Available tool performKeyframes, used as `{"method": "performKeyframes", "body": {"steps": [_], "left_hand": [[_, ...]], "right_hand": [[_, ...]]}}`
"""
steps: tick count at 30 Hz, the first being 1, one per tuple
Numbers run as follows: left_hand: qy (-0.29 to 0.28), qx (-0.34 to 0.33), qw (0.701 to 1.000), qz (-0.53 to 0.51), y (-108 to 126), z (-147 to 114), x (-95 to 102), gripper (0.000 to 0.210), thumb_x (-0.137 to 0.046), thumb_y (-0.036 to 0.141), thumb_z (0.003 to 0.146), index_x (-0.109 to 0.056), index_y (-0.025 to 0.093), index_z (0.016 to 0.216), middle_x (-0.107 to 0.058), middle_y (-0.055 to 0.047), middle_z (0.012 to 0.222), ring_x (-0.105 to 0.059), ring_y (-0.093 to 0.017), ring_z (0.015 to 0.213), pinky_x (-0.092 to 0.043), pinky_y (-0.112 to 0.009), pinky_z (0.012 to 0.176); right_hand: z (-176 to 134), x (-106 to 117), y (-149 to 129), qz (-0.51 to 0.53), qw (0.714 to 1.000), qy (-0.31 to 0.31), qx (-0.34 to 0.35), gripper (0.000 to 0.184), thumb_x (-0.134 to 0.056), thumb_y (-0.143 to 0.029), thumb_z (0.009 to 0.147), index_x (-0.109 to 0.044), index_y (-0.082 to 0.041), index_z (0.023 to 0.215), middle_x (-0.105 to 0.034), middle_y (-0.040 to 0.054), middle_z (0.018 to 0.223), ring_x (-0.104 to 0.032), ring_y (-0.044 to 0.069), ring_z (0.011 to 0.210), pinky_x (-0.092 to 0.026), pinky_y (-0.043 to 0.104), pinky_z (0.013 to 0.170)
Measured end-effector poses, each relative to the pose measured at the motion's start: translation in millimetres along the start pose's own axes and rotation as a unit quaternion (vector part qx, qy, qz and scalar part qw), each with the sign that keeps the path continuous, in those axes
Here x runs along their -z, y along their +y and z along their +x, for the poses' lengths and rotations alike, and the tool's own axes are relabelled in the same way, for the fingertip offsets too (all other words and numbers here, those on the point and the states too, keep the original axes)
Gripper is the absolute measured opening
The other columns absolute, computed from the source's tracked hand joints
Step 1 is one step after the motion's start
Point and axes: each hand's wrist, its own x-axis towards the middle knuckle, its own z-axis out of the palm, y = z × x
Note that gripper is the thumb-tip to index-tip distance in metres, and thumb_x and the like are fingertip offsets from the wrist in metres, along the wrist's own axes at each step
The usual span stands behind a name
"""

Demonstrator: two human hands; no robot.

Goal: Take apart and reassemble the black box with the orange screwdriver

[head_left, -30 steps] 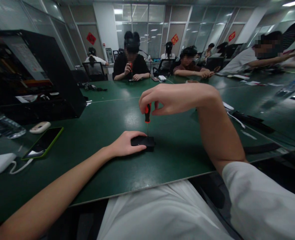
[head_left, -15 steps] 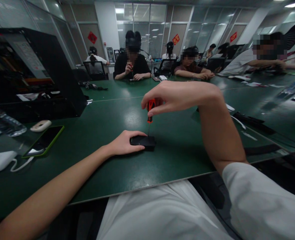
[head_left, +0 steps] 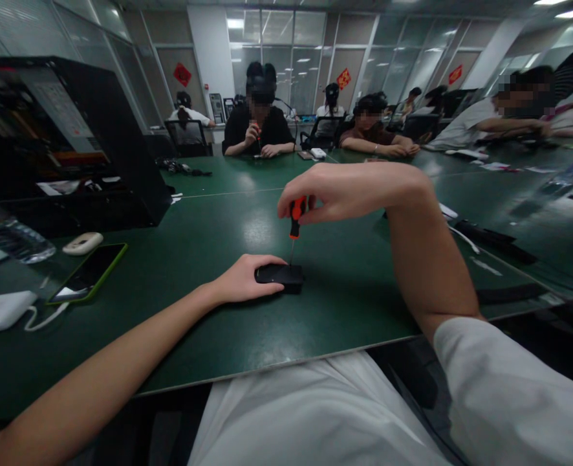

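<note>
A small black box lies flat on the green table. My left hand grips its left end, thumb and fingers on opposite long sides. Above it, my right hand is closed round the red-and-black handle of a screwdriver. The thin shaft points down, tilted slightly, and its tip meets the top of the box near the far edge. Whether a screw sits under the tip is too small to tell.
To the left lie a phone with a green edge, a white earbud case, a white power bank and a plastic bottle. A black open-fronted cabinet stands behind them. Black straps lie right. People sit across the table.
The right thumb has shifted on the screwdriver handle, and the screwdriver leans a little more to the right. My left hand still holds the box in place.
</note>
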Motion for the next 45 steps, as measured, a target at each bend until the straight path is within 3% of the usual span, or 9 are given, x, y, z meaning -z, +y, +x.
{"method": "performKeyframes", "body": {"steps": [4,7,14,27,45], "left_hand": [[0.009,-0.001,1.0,0.001,2,0,-1.7,0.045,-0.075,0.038,0.084,-0.07,0.015,0.122,-0.076,-0.007,0.107,-0.07,-0.023,0.091,-0.052,-0.03,0.082],[0.011,0.0,1.0,0.002,2,0,-2.6,0.045,-0.075,0.039,0.084,-0.07,0.015,0.122,-0.076,-0.007,0.109,-0.071,-0.024,0.093,-0.052,-0.031,0.084],[0.019,0.008,1.0,-0.01,1,-1,-4.9,0.047,-0.075,0.04,0.083,-0.069,0.016,0.123,-0.076,-0.008,0.114,-0.071,-0.025,0.099,-0.053,-0.033,0.089],[0.019,0.004,1.0,-0.009,3,-1,-4.1,0.045,-0.074,0.039,0.084,-0.069,0.015,0.123,-0.075,-0.009,0.116,-0.071,-0.027,0.104,-0.053,-0.035,0.093],[0.018,0.01,1.0,-0.004,4,-1,-3.6,0.046,-0.073,0.043,0.087,-0.069,0.015,0.124,-0.076,-0.008,0.112,-0.071,-0.025,0.098,-0.053,-0.032,0.088]], "right_hand": [[-2,0,-1,-0.005,1.0,0.005,-0.012,0.034,-0.066,-0.033,0.089,-0.071,-0.02,0.119,-0.075,0.0036,0.104,-0.067,0.017,0.088,-0.047,0.027,0.076],[-2,0,-1,-0.024,0.999,0.018,-0.029,0.027,-0.066,-0.037,0.089,-0.074,-0.021,0.11,-0.075,0.003,0.098,-0.067,0.017,0.085,-0.046,0.027,0.073],[1,4,-8,0.016,0.997,0.058,0.057,0.026,-0.06,-0.036,0.093,-0.074,-0.018,0.106,-0.074,0.0024,0.097,-0.065,0.014,0.085,-0.046,0.027,0.077],[17,-9,-13,0.025,0.994,0.027,0.099,0.018,-0.062,-0.026,0.091,-0.073,-0.018,0.103,-0.074,0.0031,0.097,-0.064,0.013,0.083,-0.043,0.025,0.076],[12,-4,-12,0.028,0.992,0.032,0.116,0.021,-0.062,-0.031,0.092,-0.073,-0.017,0.103,-0.073,0.0029,0.093,-0.064,0.013,0.081,-0.043,0.025,0.075]]}}
